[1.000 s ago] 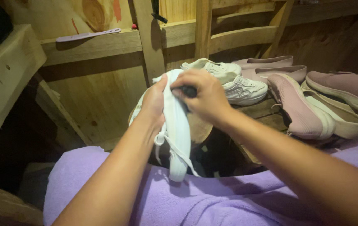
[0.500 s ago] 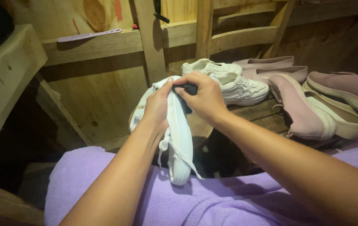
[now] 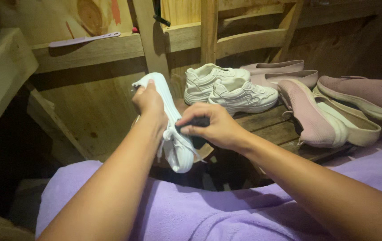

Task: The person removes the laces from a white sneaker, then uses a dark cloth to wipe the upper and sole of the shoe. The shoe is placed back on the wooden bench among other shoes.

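- Head view, hands: the left hand (image 3: 148,100) is closed around the heel end of a white sneaker (image 3: 171,134), centre-left of the frame, holding it sole-up and toe-down over the lap. The right hand (image 3: 211,127) is curled with fingertips pinched on a small dark object (image 3: 198,121), pressed against the shoe's side; what that object is cannot be told.
- Location: the held sneaker hangs above the purple cloth (image 3: 191,209) covering the lap, its laces dangling loose near the toe.
- Conduct of the step, as a judgement: the rubbing appears to need a firm heel grip so the shoe does not twist, with short strokes kept clear of the loose laces.
- Surroundings: right of centre, a pair of white sneakers (image 3: 226,89) stands on the wooden bench (image 3: 267,125); pink slip-on shoes (image 3: 316,111) lie just beside them, toward the right edge.
- Edges and room: the bench's front edge sits near the right wrist. A wooden wall (image 3: 88,102) closes the upper left; a dark gap opens at lower left. Free room lies mainly above the lap, centre-bottom.
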